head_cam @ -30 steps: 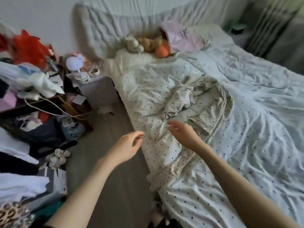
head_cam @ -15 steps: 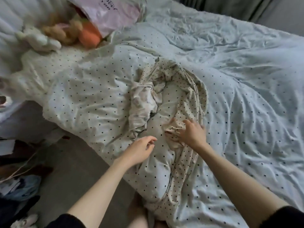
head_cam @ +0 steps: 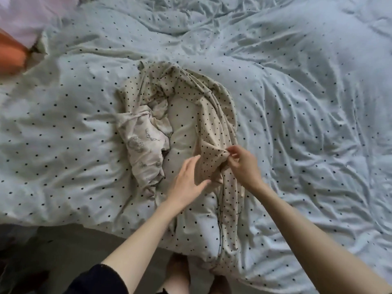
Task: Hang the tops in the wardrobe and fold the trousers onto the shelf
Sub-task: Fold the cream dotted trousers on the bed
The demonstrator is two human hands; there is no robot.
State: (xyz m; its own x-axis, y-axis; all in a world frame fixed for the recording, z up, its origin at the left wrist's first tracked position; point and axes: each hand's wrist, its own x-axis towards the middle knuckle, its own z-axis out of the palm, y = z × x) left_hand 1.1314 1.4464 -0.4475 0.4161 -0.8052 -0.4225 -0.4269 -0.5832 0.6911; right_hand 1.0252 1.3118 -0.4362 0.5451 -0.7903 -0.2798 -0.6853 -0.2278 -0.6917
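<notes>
Now right hand (head_cam: 244, 164) grip pinched on dotted garment (head_cam: 214, 128), left hand (head_cam: 188, 181) flat.

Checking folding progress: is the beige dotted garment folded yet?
Not folded: the beige dotted garment lies crumpled on the duvet, the right hand pinching it.

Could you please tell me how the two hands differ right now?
The right hand pinches the beige black-dotted garment, fingers curled; the left hand is open with straight fingers. The right grips a raised fold; the left lies flat against the cloth. Both are over that garment.
</notes>
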